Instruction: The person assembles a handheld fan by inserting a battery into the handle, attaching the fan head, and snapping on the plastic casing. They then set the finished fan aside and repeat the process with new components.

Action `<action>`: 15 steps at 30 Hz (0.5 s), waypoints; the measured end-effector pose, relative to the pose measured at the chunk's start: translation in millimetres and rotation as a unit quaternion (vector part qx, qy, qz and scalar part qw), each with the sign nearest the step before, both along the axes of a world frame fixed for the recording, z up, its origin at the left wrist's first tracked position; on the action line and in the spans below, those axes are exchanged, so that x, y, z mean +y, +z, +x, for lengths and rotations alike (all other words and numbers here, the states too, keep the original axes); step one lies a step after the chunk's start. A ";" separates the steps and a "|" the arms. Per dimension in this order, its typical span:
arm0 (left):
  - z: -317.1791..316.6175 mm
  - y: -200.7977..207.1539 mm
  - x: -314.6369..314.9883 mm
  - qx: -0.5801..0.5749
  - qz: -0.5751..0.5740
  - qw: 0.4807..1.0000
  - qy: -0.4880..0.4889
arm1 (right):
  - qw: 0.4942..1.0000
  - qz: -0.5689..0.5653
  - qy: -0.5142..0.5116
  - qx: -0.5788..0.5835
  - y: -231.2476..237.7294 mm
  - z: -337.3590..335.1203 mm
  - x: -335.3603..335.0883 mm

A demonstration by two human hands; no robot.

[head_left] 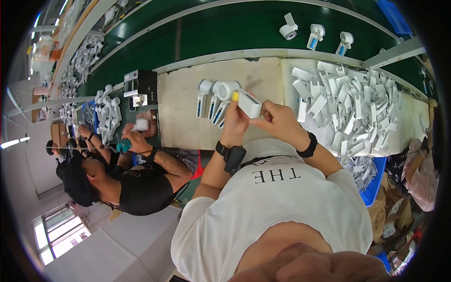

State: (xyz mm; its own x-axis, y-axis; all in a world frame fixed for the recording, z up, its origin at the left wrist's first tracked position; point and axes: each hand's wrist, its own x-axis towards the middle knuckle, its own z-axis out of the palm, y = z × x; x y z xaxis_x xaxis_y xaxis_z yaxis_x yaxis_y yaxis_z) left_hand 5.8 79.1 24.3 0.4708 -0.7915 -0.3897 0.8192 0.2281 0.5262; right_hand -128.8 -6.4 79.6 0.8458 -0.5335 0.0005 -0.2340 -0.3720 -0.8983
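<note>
My left hand (236, 123) is closed around a white box-shaped plastic handle (249, 105), held tilted above the worktable. A yellow patch shows at the left thumb tip. My right hand (281, 121) has curled fingers, its thumb and forefinger pressed at the handle's near right end. Whether this handle joins the round white head (227, 88) just behind it, I cannot tell. Left of my hands lie several white handheld devices (201, 104) with round heads and blue strips inside their open handles. My left hand partly covers the nearest ones.
Loose white handle shells (347, 103) are heaped at the right, above a blue bin (376, 181). Across the back runs a green conveyor (235, 30) carrying a few devices. A black machine (140, 89) stands left, near a co-worker (136, 183) holding a teal tool (123, 145).
</note>
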 end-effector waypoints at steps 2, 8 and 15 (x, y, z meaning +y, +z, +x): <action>-1.8 -9.6 1.3 0.055 0.009 0.998 -0.003 | 1.000 0.012 0.006 0.011 7.1 0.6 -0.3; -2.9 -7.2 0.5 0.053 0.009 0.998 -0.018 | 0.999 0.019 -0.003 0.026 2.2 -0.4 -0.7; -4.5 3.8 -1.4 0.000 -0.039 0.999 -0.005 | 0.998 0.023 -0.055 0.019 -11.8 3.5 -4.8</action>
